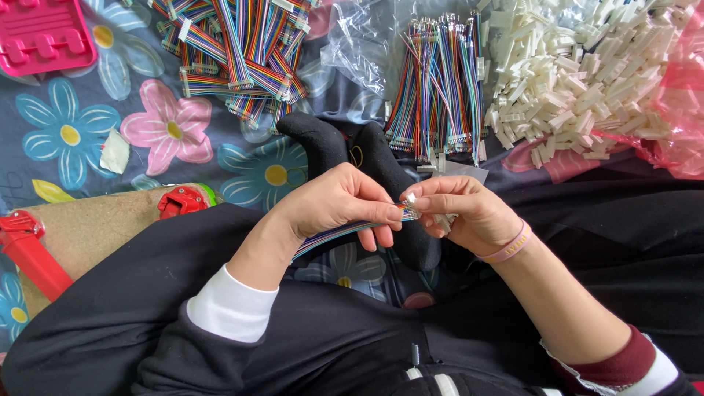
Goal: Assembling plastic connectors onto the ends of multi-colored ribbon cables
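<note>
Rainbow ribbon cable (345, 231) — pinched in left hand (330, 205); right hand (462, 213) pinches white connector (411, 209) onto its end. Risk: misaligned wires bending — likely if pressed crooked.

A dark grey-blue cloth (220, 158) printed with large flowers covers the surface across the upper and left parts of the frame; the blooms are blue, pink and pale, each with a yellow centre. In the upper left corner lies a pink plastic tray (40, 33) with raised ridges. At the left edge a brown board (95, 224) lies on the cloth, with a red plastic part (182, 200) at its upper right end and a red bar (29, 253) crossing its lower left. A small pale scrap (115, 152) sits between a blue and a pink flower. The light is even and soft, without hard shadows. No wall or window shows.
</note>
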